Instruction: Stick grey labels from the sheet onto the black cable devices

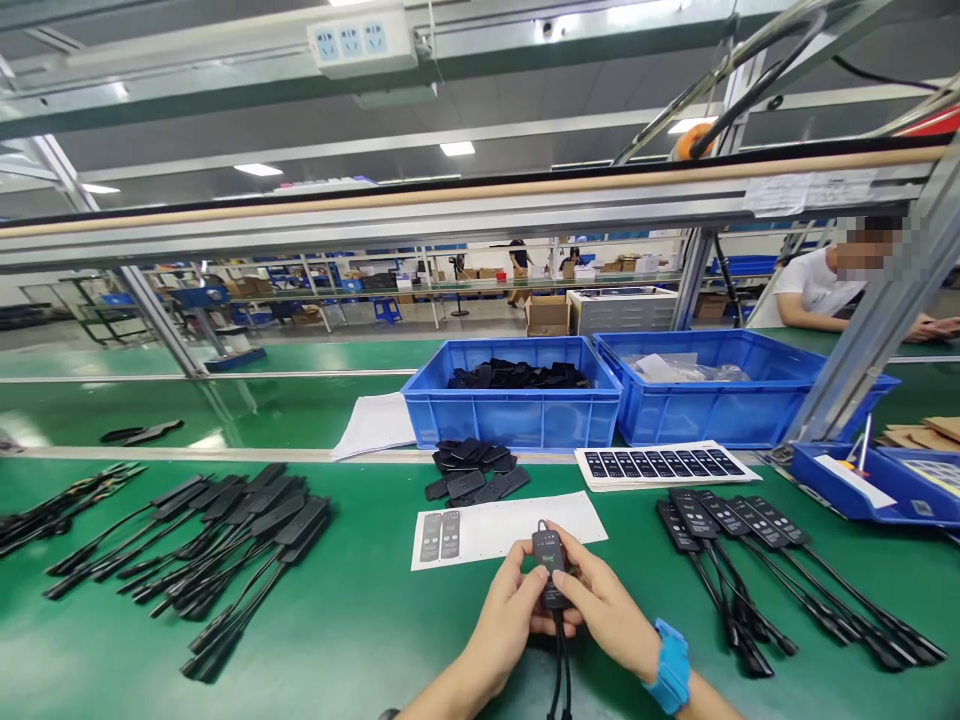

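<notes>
The left hand [510,615] and right hand [600,600] both grip one black module [551,572], thumbs on its printed face and fingers curled around its sides. Its leads [561,655] run down toward the near edge of the surface [360,650]. A blue band [673,668] circles the wrist of the right hand.

Just beyond the module lies a white sheet [510,530] with two grey labels [440,536] at its left end. Behind that, near the far edge of the surface, sit a loose pile [476,472] of flat black pieces and, to its right, a stack [667,466] of sheets bearing a row of dark labels. More modules with leads lie toward the left edge [255,520], and printed ones toward the right edge [727,520]. Two blue bins [517,420] [697,415] stand along the far edge; the left one holds black pieces.
</notes>
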